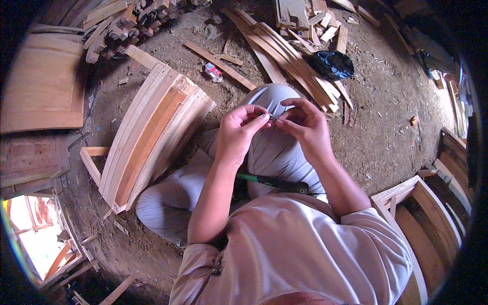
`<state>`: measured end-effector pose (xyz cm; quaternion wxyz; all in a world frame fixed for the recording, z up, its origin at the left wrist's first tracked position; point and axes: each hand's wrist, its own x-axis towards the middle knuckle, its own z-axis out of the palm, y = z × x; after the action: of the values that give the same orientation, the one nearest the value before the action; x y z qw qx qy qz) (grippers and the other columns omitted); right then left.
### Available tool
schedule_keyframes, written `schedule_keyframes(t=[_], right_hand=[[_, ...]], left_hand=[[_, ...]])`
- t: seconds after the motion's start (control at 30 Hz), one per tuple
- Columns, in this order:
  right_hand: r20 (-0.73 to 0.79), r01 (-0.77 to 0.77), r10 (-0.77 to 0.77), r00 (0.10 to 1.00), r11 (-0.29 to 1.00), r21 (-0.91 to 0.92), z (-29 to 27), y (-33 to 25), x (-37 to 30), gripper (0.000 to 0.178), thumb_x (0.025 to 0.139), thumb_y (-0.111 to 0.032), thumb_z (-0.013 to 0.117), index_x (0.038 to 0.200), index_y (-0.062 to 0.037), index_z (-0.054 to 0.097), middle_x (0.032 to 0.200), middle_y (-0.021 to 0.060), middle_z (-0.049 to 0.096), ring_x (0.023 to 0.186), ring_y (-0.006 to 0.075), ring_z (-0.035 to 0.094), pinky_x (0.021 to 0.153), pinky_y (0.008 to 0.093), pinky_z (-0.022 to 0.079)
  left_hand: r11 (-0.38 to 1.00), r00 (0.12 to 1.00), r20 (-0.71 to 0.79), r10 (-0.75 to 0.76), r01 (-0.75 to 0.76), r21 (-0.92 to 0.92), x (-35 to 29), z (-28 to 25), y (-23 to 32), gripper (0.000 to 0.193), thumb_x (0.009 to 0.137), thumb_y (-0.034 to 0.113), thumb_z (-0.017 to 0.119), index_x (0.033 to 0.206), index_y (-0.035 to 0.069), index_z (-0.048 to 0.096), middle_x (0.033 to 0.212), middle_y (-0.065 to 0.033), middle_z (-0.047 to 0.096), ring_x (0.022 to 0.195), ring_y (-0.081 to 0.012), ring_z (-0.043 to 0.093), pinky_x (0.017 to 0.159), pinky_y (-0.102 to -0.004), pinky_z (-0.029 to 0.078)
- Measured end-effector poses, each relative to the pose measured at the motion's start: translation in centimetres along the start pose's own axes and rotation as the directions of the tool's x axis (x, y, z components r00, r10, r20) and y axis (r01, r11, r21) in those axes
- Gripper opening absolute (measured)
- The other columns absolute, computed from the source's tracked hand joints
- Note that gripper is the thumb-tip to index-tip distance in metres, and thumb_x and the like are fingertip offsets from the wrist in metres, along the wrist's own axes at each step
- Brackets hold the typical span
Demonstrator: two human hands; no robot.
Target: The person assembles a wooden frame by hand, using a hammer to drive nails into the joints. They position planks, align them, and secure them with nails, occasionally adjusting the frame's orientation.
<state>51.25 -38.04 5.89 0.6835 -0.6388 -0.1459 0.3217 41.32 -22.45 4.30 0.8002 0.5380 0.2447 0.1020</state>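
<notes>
Small dark, thin piece held at fingertips over the lap

Piece seen in the narrow gap between the left hand and the right hand, gripped at the thumb and fingertips of both. Mostly covered by fingers; material and exact shape cannot be told. Both hands raised above a knee in pale grey cloth trousers, elbows bent, forearms angled inward, fingers curled. Green-and-black long-handled tool laid across the lap.

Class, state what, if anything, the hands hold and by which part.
The left hand and right hand pinch a small dark thing; its kind and the part gripped cannot be told.
</notes>
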Motion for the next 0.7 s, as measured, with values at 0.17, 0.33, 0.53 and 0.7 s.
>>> schedule_keyframes(t=[0.17,0.33,0.53,0.7], right_hand=[[0.010,0.005,-0.005,1.000,1.000,-0.030,0.0,-0.1,0.1,0.038,0.084,0.007,0.074,0.120,-0.0002,0.061,0.091,0.0058,0.069,0.089,0.0133,0.067,0.084,0.0279,0.054],[0.026,0.014,-0.012,1.000,0.998,-0.068,-0.3,0.3,0.2,0.038,0.082,0.008,0.073,0.118,-0.0017,0.064,0.090,0.0040,0.069,0.087,0.0108,0.066,0.082,0.0267,0.053],[0.047,0.050,-0.047,0.998,0.995,-0.082,-0.7,0.4,0.3,0.033,0.083,0.007,0.073,0.114,-0.0029,0.067,0.092,0.0003,0.067,0.085,0.0071,0.061,0.075,0.0221,0.048],[-0.032,0.049,-0.056,0.998,0.977,-0.207,-4.0,0.4,1.5,0.020,0.079,0.006,0.071,0.098,-0.0003,0.072,0.094,0.0048,0.072,0.091,0.0129,0.066,0.083,0.0272,0.052]], left_hand=[[0.999,1.000,-0.013,-0.003,0.003,-0.045,-0.2,0.0,-0.1,0.010,0.092,0.008,0.071,0.100,0.002,0.070,0.091,-0.0046,0.071,0.083,-0.0121,0.067,0.082,-0.0253,0.054],[0.999,0.999,-0.033,-0.004,0.002,-0.050,-0.3,0.0,-0.4,0.011,0.091,0.006,0.071,0.101,0.000,0.070,0.093,-0.0065,0.072,0.084,-0.0134,0.068,0.082,-0.0265,0.054],[0.994,0.993,-0.067,0.101,-0.103,-0.026,-0.4,0.4,-0.4,0.010,0.092,0.002,0.070,0.101,-0.002,0.073,0.093,-0.0076,0.074,0.085,-0.0129,0.070,0.083,-0.0254,0.055],[0.983,0.977,-0.189,0.101,-0.127,-0.132,-0.3,-0.7,-1.1,0.012,0.093,0.001,0.069,0.104,-0.003,0.072,0.098,-0.0100,0.073,0.088,-0.0150,0.070,0.085,-0.0268,0.056]])
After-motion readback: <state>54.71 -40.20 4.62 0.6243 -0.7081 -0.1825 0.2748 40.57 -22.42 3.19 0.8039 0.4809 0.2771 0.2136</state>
